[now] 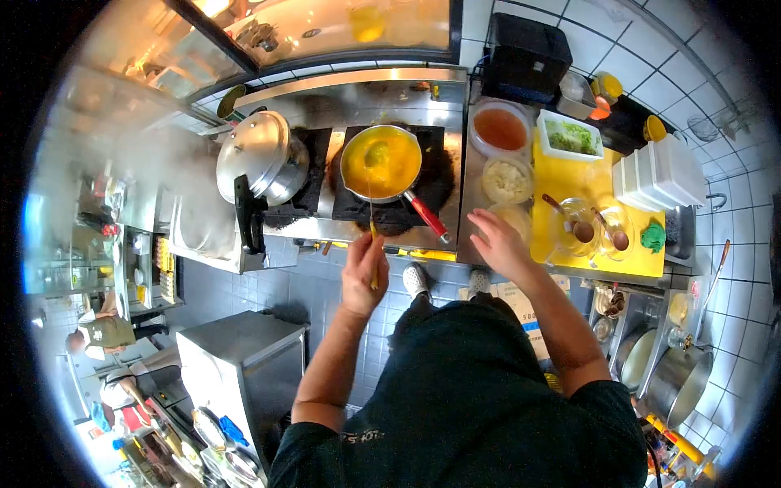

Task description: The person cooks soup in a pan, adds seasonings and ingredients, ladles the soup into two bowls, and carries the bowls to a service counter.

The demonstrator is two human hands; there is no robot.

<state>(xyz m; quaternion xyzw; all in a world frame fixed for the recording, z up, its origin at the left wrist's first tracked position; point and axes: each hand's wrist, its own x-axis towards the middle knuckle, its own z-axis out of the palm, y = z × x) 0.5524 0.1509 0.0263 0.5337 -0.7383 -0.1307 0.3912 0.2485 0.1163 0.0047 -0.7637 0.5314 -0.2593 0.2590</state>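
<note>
On the right burner sits a saucepan [355, 179] with a red handle [427, 218], filled with orange-yellow liquid [394, 167]. My left hand [364, 272] is wrapped round the yellow handle of a ladle [373, 220]. The ladle's thin shaft reaches over the pan's near rim, and its round end seems to lie in the liquid. My right hand [500, 242] holds nothing, with its fingers apart. It hovers near the counter's front edge, right of the red handle and by a pale-filled round container [511, 220].
A large lidded pressure cooker [281, 163] stands on the left burner, its black handle jutting forward. Tubs of red sauce [500, 128] and chopped white food [506, 180] line the counter. A yellow board [569, 252] bears bowls with spoons. Steam drifts at left; other people stand farther off.
</note>
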